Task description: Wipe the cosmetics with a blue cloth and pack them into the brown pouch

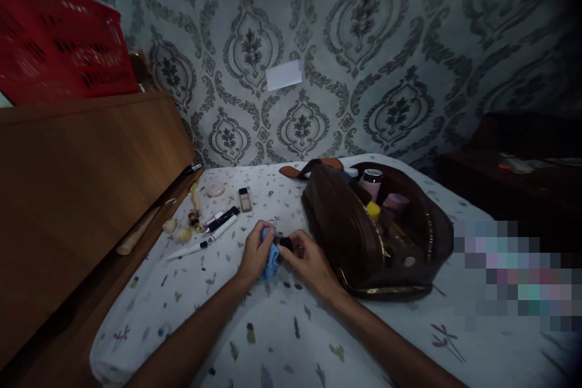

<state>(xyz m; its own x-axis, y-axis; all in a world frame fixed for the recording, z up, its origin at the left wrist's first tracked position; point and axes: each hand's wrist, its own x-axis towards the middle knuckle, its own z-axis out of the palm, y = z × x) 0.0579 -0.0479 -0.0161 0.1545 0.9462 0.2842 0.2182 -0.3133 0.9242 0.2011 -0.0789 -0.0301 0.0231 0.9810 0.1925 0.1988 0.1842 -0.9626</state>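
both forearms reach in over the white patterned bedsheet, left hand closed on a soft blue cloth, right hand pinching a small dark, likely light and slippery bottle beside the open brown leather bag; best gripped round its body.

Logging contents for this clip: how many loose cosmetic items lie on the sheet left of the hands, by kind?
Tube or pen-shaped items: 4
Small rectangular bottle: 1
Round pale compact: 1
Small pale rounded pieces: 2
Small dark-capped vial: 1
Total: 9
Dim light makes the tube count approximate.
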